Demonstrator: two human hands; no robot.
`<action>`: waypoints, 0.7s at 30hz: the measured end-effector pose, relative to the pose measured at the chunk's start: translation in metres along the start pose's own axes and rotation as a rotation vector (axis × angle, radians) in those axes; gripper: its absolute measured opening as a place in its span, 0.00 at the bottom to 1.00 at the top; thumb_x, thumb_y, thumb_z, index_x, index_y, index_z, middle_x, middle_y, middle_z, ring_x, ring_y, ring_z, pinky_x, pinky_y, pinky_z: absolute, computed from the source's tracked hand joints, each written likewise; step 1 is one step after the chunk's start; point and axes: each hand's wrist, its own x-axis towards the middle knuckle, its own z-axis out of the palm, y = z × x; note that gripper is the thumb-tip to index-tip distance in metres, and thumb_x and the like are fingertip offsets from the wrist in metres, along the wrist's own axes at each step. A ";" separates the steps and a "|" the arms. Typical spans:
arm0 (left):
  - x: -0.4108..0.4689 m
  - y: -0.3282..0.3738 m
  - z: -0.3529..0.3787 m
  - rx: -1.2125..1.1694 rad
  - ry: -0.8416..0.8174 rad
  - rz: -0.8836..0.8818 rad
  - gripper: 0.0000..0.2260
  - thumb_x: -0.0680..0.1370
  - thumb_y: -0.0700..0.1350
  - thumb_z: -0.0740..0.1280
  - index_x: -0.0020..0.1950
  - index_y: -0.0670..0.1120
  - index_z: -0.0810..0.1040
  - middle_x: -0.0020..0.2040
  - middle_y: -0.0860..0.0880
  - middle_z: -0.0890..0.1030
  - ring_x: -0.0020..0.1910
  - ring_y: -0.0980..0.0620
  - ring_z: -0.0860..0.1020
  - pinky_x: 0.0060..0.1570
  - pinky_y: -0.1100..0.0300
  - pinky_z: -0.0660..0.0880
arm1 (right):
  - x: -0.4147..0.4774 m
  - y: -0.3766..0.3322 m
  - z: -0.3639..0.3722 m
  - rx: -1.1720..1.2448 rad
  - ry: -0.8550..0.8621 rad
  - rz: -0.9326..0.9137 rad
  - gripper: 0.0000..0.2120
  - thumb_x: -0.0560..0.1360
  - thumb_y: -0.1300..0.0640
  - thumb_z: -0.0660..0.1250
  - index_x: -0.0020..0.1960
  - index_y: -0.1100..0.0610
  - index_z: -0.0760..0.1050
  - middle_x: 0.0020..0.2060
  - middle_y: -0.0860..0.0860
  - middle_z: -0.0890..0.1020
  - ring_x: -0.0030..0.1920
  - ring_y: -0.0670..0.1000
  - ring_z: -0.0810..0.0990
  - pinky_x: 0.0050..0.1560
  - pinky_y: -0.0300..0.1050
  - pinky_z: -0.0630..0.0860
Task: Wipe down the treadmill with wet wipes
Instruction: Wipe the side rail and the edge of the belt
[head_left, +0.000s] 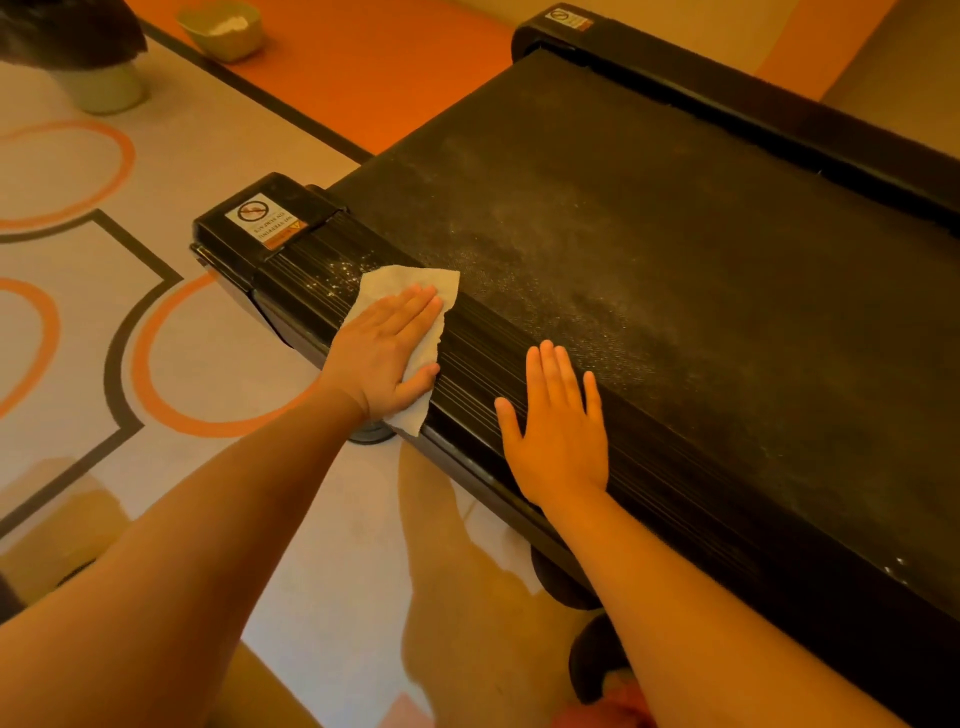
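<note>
Black treadmill (649, 260) lengthwise toward upper left, wipe (410, 283) under left hand (387, 353)

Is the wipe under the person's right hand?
No, the wipe lies under the flat left hand on the treadmill's ribbed side rail, while the right hand rests bare on the rail beside it.

Warm light on a pale floor (78, 332) with orange rings and dark lines; far left, a green bowl (221, 28) sits on an orange mat (363, 73).
</note>
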 end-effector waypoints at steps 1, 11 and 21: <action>-0.001 0.000 0.001 -0.010 0.036 -0.060 0.33 0.79 0.61 0.49 0.77 0.42 0.62 0.77 0.42 0.63 0.76 0.44 0.62 0.73 0.46 0.61 | 0.001 0.000 0.000 0.006 0.002 0.000 0.33 0.81 0.39 0.41 0.79 0.55 0.39 0.79 0.52 0.43 0.78 0.51 0.40 0.77 0.54 0.41; 0.014 0.041 -0.008 -0.049 -0.139 0.038 0.32 0.79 0.61 0.39 0.80 0.46 0.48 0.80 0.47 0.49 0.79 0.50 0.45 0.77 0.50 0.44 | 0.000 0.000 -0.004 0.039 -0.014 -0.004 0.32 0.81 0.39 0.41 0.79 0.55 0.39 0.79 0.52 0.43 0.78 0.50 0.40 0.77 0.53 0.41; 0.062 0.026 -0.007 -0.033 -0.241 -0.096 0.28 0.83 0.58 0.49 0.80 0.47 0.47 0.81 0.48 0.48 0.79 0.52 0.45 0.77 0.53 0.42 | 0.000 0.001 -0.003 0.075 0.011 0.014 0.32 0.79 0.40 0.34 0.79 0.54 0.41 0.79 0.50 0.45 0.78 0.49 0.40 0.77 0.52 0.41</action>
